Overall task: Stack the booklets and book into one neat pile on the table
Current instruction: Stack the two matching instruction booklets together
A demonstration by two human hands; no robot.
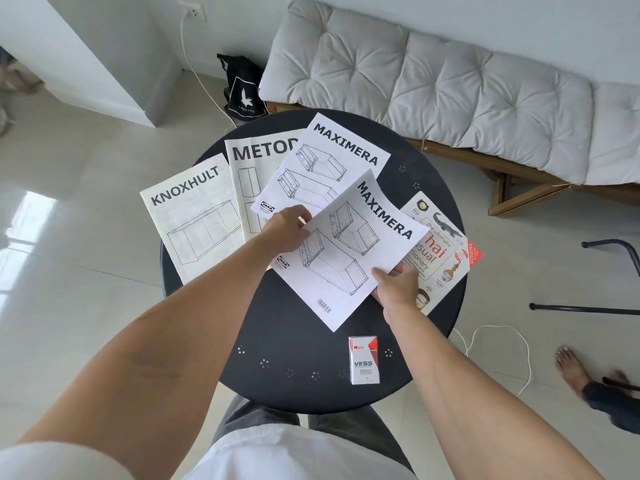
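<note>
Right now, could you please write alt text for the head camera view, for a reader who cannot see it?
Both hands hold a MAXIMERA booklet above a round black table: left hand at its left edge, right hand at its lower right. Fanned behind lie another MAXIMERA booklet, METOD and KNOXHULT; a Thai dictionary book lies right, a small VESS box nearer.

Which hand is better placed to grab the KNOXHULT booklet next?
Left, probably. The left hand sits nearest the KNOXHULT booklet at the table's left. The right hand is across the table, gripping the near MAXIMERA booklet over the Thai dictionary.
</note>
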